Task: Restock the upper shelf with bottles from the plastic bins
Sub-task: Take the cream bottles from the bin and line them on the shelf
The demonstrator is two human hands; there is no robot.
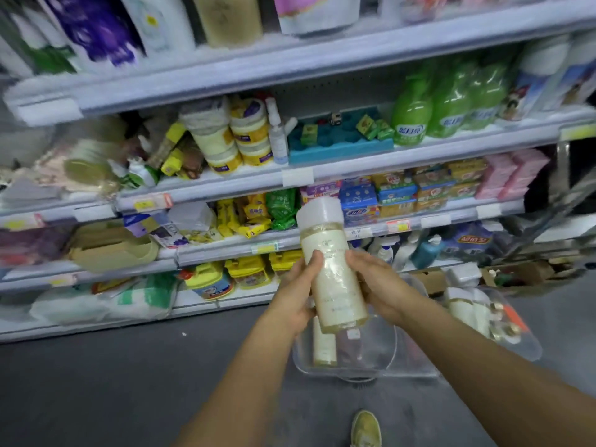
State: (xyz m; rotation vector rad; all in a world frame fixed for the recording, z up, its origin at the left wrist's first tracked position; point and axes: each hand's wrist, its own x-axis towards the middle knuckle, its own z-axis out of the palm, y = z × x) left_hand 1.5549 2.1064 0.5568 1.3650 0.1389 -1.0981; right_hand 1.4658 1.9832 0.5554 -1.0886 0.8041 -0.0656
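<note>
I hold a tall pale-yellow bottle [332,262] with a frosted white cap upright in front of me. My left hand [298,293] grips its left side and my right hand [379,285] grips its right side. Below it on the floor stands a clear plastic bin [380,359] with at least one similar cream bottle [324,346] lying inside. A second clear bin [503,321] with more bottles sits to the right. The upper shelf [290,59] runs across the top, carrying large bottles and refill packs, blurred.
Store shelves fill the view: green spray bottles [445,104], yellow-lidded tubs [238,137], a teal tray [338,140], soap boxes and detergent jugs lower down. Cardboard boxes [432,280] stand behind the bins. Grey floor [129,382] lies to the left; my shoe [366,429] is at the bottom.
</note>
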